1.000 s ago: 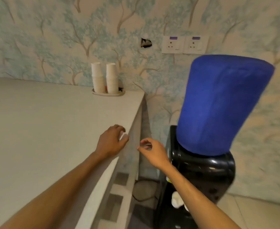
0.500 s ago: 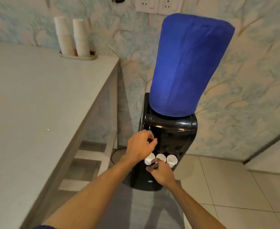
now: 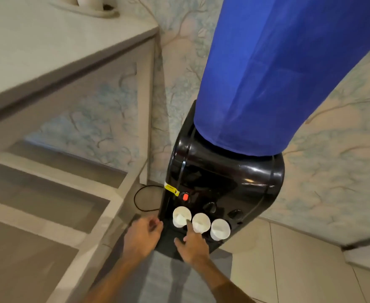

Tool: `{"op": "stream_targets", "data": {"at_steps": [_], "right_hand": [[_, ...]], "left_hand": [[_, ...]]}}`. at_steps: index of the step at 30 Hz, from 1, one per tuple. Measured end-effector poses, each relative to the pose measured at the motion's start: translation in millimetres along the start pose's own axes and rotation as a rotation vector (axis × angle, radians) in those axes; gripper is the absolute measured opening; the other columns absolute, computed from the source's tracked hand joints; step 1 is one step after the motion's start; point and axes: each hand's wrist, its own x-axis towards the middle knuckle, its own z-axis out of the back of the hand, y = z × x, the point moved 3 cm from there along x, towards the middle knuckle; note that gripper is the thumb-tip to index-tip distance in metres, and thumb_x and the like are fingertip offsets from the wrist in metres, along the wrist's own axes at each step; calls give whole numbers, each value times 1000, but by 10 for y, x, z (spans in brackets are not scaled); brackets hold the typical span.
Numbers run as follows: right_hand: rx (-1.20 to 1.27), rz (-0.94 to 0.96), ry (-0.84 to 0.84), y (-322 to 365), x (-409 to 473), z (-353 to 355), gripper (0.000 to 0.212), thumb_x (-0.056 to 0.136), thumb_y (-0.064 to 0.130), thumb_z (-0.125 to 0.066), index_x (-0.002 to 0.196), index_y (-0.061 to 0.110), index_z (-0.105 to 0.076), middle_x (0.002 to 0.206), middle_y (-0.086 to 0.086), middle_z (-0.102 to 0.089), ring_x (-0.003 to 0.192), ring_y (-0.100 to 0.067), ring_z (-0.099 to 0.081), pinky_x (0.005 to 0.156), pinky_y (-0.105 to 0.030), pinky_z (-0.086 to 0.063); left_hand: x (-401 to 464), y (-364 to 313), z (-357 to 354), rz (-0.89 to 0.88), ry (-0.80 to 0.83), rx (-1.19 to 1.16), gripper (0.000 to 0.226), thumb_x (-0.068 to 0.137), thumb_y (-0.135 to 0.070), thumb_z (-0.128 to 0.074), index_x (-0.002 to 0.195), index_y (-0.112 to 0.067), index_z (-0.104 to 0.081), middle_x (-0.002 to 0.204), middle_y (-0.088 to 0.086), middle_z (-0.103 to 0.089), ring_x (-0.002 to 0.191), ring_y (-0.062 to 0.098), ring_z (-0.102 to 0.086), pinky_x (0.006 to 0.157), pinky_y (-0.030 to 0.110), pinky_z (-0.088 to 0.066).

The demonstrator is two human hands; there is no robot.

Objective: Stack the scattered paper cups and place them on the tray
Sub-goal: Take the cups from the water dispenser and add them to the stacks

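The room light is soft and even. The black dispenser [image 3: 221, 178] shows small glare. Edges look bent, and the table [image 3: 48, 51] is blurred.

Not much to say about the person here, tbh. All you get is two bare forearms coming in from the bottom edge, and the left hand [image 3: 141, 238] and right hand [image 3: 192, 243] at the ends of them. No sleeves anywhere on the parts that show, both arms are uncovered right down to where the picture cuts them off. No watch, no bracelet or band at either wrist, no rings on the fingers I can make out, no gloves. The left one is a bit smeared by blur, so finer stuff like nails is hard to tell. Nothing else of the body is in shot.
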Motion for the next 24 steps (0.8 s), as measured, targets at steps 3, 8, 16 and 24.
{"op": "stream_targets", "data": {"at_steps": [3, 8, 16, 24], "right_hand": [[-135, 45, 18, -71, 302, -166, 72, 96, 43, -50, 155, 24, -13, 120, -10, -63, 116, -29, -57, 93, -41, -47], [-208, 98, 2, -215, 684, -400, 43, 99, 39, -48, 136, 16, -46, 116, -12, -66, 111, -29, -60, 89, -39, -51], [-192, 439, -6, -72, 366, -82, 49, 95, 55, -40, 116, 13, -53, 103, -9, -70, 95, -30, -64, 76, -39, -46], [99, 454, 122, -222, 46, 188, 51, 92, 39, -52, 137, 34, -30, 102, 12, -70, 79, -6, -66, 78, -32, -55]], "left_hand": [[96, 196, -301, 25, -5, -21, 8, 90, -31, -64, 83, -34, -62, 79, -15, -67, 77, 2, -64, 79, 35, -56], [126, 391, -610, 45, -8, -39, 6, 87, -27, -65, 89, -33, -62, 87, -16, -69, 86, 3, -65, 82, 34, -54], [156, 248, -639, -81, 157, 119, 104, 62, -56, -54, 156, -30, -16, 158, 2, -26, 142, 24, -35, 106, 42, -44], [169, 250, -638, -59, 247, -25, 57, 64, -40, -83, 112, -34, -53, 106, -9, -57, 97, 14, -57, 77, 20, -44]]}}
